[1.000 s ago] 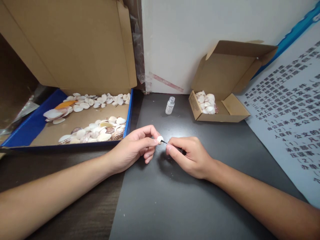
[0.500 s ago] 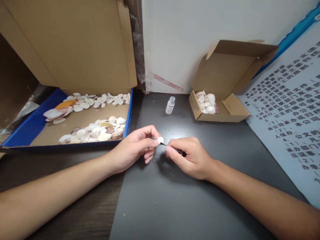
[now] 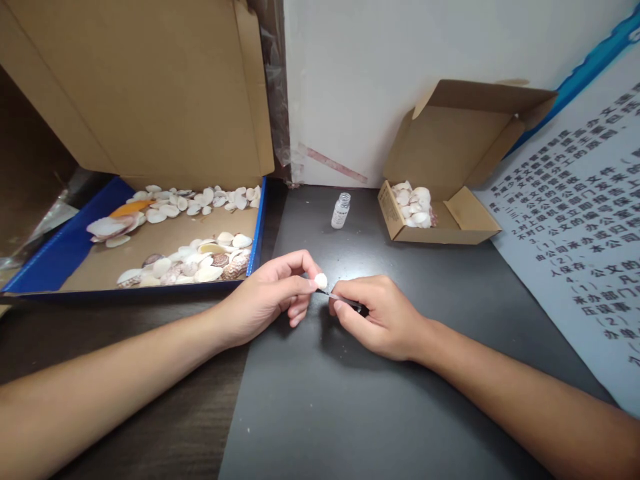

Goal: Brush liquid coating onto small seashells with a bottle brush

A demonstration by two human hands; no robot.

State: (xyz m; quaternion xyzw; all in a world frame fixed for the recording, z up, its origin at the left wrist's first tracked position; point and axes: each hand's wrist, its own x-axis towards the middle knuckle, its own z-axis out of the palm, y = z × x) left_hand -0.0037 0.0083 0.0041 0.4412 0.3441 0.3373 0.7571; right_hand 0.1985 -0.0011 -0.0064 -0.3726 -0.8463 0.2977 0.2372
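Observation:
Between thumb and index finger, my left hand point(image 3: 273, 293) pinches a small white seashell point(image 3: 321, 281). My right hand point(image 3: 383, 313) grips a thin brush point(image 3: 345, 301) whose dark tip touches or nearly touches the shell's lower edge, close to my left thumb. The brush's rear end is mostly hidden inside my right hand. Behind both hands, an uncapped small glass bottle point(image 3: 340, 213) with a printed label stands upright on the grey mat point(image 3: 300, 400).
On the left, an open blue-edged cardboard box point(image 3: 125, 263) holds two groups of seashells, with a larger shell and an orange piece. A smaller open cardboard box point(image 3: 445, 235) with white shells stands back right. Beside it lies a printed sheet point(image 3: 575, 253).
The brush has shifted slightly, with its tip now lower along the shell's edge and more of its shaft showing. My right hand has moved a little; my left hand looks still.

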